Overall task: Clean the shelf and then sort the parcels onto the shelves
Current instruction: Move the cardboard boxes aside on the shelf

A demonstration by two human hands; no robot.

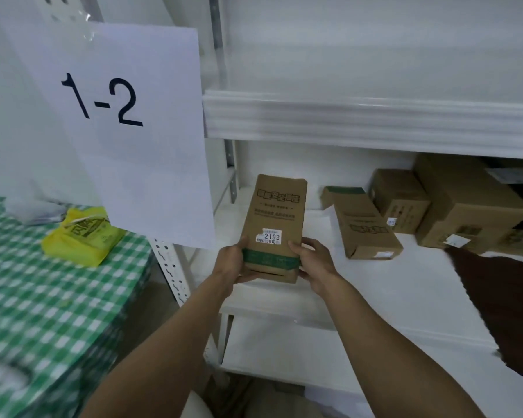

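A flat brown cardboard parcel (pixel 274 218) with a green band and a white label reading 2193 is held over the left end of the white shelf (pixel 390 291). My left hand (pixel 231 260) grips its lower left edge and my right hand (pixel 313 260) grips its lower right edge. A similar flat brown parcel (pixel 366 226) lies on the shelf to the right. Behind that one stand two brown boxes, a small one (pixel 400 200) and a larger one (pixel 471 206).
A paper sign reading 1-2 (pixel 127 128) hangs at the left of the shelf frame. A yellow bag (pixel 82 236) lies on a green checked table (pixel 43 312) at the left. A dark brown cloth (pixel 507 312) covers the shelf's right part. Another shelf board (pixel 375 119) runs above.
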